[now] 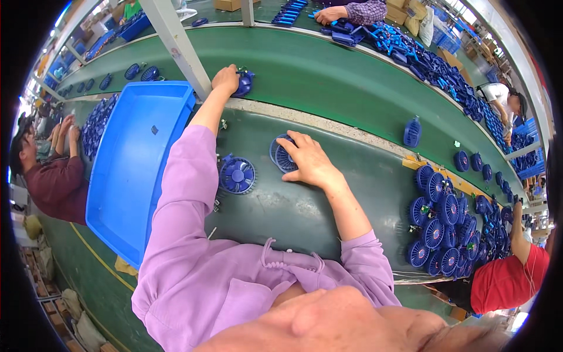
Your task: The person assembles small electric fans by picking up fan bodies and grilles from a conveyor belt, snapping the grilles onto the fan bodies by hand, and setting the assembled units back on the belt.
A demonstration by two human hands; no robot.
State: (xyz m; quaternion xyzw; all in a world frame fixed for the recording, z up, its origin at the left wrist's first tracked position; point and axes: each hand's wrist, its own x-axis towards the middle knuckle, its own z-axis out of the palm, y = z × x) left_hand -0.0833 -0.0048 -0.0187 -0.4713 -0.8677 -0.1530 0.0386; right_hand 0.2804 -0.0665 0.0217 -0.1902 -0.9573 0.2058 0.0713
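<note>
My left hand [225,80] reaches out to the green conveyor belt, its fingers closed on a dark blue fan unit [244,84] at the belt's near edge. On the dark green worktable, my right hand [314,161] grips a round blue fan grille [281,151], thumb and fingers over its rim. Left of that grille lies a blue fan housing [237,175] with its blades facing up. Small parts with wires [218,204] lie along that housing's left side, too small to make out.
An upright blue bin [126,176] stands at my left, beside a pale metal post [179,50]. Stacked fan units [448,220] crowd the table's right end. More fan units [412,132] sit on the green belt [328,76]. Co-workers sit left and right; another's hand [331,14] works across the belt.
</note>
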